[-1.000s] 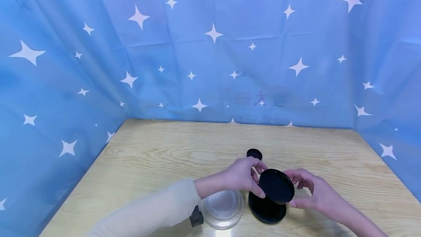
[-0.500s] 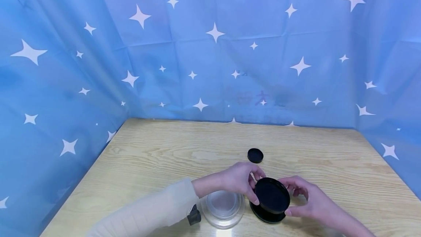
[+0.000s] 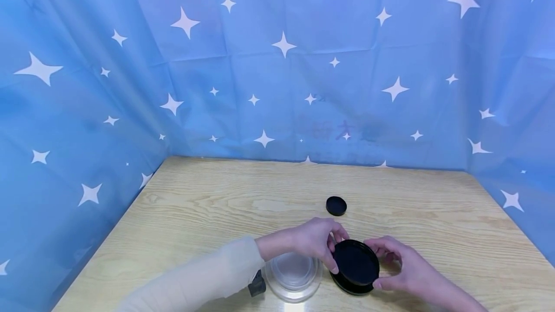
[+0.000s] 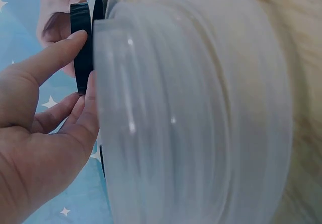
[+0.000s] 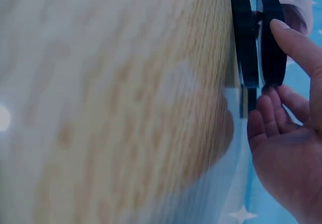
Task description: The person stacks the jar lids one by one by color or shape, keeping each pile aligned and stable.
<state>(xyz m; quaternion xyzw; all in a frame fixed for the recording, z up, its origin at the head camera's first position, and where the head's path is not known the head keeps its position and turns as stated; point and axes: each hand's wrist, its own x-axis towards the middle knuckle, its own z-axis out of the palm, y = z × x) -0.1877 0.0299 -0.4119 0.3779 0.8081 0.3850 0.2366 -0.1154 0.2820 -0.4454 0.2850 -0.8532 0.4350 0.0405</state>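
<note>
Clear dish [image 3: 294, 273] crowds left; small cap [image 3: 336, 205] behind.

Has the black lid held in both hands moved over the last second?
Yes. The black lid has come down and slightly left, closing on the black disc lying on the table; the small black cap behind stayed put.

No text, label, brand or number can be read in any view. The blue cloth backdrop [image 3: 277, 85] carries only printed white stars, plus a faint dark smudge near its lower middle that may be writing but is too blurred to read. The round black plastic lids [image 3: 356, 264], the clear round plastic container [image 3: 294, 276] and the light wooden desk [image 3: 217, 206] bear no markings.
</note>
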